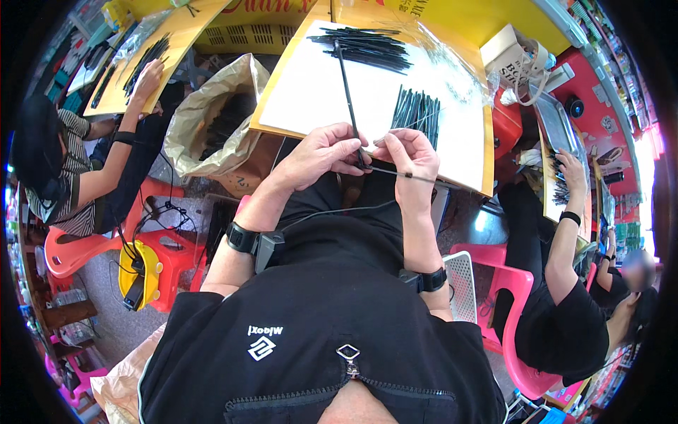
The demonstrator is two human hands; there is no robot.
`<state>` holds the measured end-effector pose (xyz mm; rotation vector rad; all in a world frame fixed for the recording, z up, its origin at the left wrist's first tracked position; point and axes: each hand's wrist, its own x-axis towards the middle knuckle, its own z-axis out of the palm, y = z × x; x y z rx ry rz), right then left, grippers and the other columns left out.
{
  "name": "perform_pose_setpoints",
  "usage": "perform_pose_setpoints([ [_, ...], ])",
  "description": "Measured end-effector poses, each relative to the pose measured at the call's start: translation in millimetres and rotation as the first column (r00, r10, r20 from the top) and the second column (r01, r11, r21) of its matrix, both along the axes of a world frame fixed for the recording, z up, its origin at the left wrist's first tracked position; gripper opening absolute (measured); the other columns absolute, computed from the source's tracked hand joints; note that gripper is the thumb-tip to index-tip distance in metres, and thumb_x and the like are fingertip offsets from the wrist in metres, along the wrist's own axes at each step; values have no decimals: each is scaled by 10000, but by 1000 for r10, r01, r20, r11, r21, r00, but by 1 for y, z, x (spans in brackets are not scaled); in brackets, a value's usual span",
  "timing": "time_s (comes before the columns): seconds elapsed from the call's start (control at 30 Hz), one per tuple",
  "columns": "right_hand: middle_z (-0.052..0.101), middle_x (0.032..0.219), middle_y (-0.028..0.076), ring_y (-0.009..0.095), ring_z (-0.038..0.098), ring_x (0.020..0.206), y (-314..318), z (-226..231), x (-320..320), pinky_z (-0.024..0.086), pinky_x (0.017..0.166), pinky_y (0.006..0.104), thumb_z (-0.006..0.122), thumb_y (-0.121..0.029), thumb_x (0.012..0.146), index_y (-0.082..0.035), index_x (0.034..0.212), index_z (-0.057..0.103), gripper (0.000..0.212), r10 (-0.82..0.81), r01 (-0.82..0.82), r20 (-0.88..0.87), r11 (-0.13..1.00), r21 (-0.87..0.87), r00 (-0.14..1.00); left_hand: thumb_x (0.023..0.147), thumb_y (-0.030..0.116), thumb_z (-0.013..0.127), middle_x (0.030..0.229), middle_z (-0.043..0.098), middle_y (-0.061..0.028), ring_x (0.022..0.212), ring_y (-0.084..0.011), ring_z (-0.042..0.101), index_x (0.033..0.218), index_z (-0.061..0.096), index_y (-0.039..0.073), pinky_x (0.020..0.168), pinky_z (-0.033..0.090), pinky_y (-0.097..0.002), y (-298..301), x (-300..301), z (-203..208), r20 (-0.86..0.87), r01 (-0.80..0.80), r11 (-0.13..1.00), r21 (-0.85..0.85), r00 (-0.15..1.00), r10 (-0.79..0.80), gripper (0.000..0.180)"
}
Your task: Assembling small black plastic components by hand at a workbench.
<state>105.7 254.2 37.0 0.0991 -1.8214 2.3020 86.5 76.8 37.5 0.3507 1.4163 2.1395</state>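
Observation:
Over the table's near edge, my left hand is closed round the lower part of a long thin black stick. The stick slants up and away over the white tabletop, its small knobbed tip near a pile of similar black sticks. Close on the right, my right hand has thumb and fingers pinched together; what lies between them is too small to tell. A thin dark strip runs from the left fingertips across my right wrist. Just beyond the right hand lies a second bundle of black sticks.
A large paper sack with dark pieces stands left of the white-topped table. People work at a left table and on the right. A red stool carries a yellow container. A pink chair stands right.

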Motion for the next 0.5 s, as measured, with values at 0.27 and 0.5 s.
perform_pose_setpoints([
  [0.27,662,811,103,108,630,676,1,-6,-1,510,631,206,577,-35,879,33,935,583,88,22,-22,-10,1000,8,1000,888,151,591,877,609,-58,801,-123,620,1002,589,14,646,561,-244,3,-1,-1,-69,-43,993,-108,997,36,178],
  [0.5,653,943,96,116,623,793,18,-9,-10,496,740,217,578,36,836,35,1101,551,266,248,-257,115,964,66,962,897,161,581,809,625,-33,710,-110,621,970,600,45,565,516,-198,-8,-10,-16,108,-126,991,-49,986,130,138],
])
